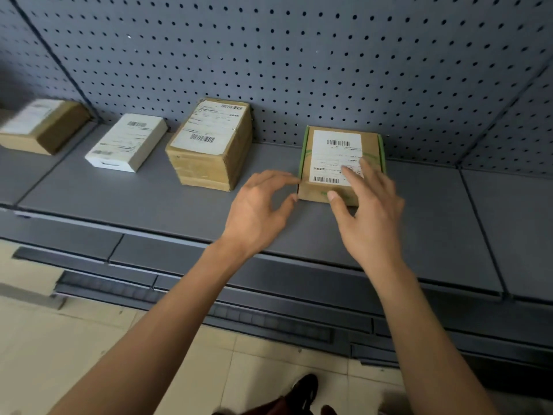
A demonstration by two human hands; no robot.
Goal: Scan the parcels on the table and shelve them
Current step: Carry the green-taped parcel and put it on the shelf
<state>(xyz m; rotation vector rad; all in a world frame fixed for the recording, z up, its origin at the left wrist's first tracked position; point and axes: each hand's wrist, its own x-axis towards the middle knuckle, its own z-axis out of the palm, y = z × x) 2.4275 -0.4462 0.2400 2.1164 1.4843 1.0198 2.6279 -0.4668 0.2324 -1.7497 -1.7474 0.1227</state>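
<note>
A person is standing at a grey shelf (125, 202) with a pegboard back (299, 55), both bare arms reaching forward over it. A small brown box with green edges (311, 193) is sitting flat on the shelf, close to the pegboard, with a white shipping label (335, 154) facing up.

The right hand (371, 217) is lying over the near right corner of this box. Its fingers are spread and nearly straight; the fingertips (347, 172) are resting on the lower right part of the label, and the thumb (333, 196) is touching the box's front face, just under the label's lower edge. The box is sitting under and ahead of this hand, not lifted.

The left hand (257, 208) is hovering just beside the box's near left corner. Its fingers are loosely curled and apart, with the forefinger reaching toward the left edge and the thumb tip sitting right by the front corner. Whether either is actually touching the cardboard is hard to tell from here; the hand is not closing round anything.

Farther left on the same shelf, three other parcels are lying in a row, well apart from the hands: a taller brown box (209, 145) wrapped in tape with a label on top, a flat white box (125, 142), and a blurred brown box (42, 127) at the far end. Below, a pale tiled floor (74, 339) and a dark shoe (302, 390) are showing.
</note>
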